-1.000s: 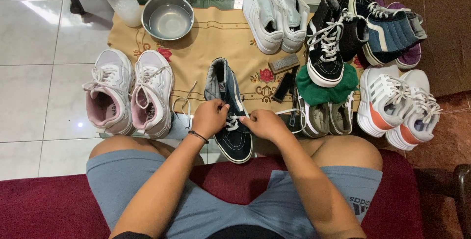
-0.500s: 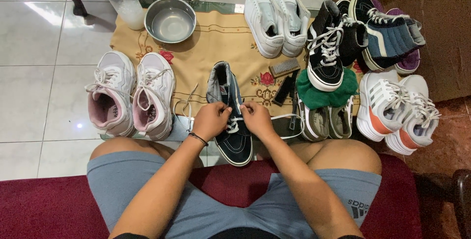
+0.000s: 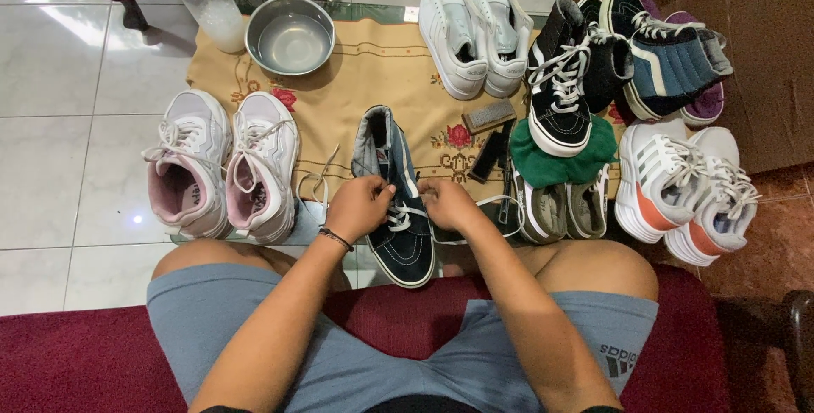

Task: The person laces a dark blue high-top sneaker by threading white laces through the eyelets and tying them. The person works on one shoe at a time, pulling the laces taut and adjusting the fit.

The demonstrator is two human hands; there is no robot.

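Left hand: pinching a white lace on the navy shoe.
Right hand: gripping the same lace.
Nearby: pink sneakers, brush.

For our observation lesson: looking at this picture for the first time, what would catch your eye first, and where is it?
Centre, both hands, left and right, work the white laces of a navy high-top on a tan cloth. Shoes ring it: a pink-lined white pair at left, a heap at upper right. A steel bowl sits at top.
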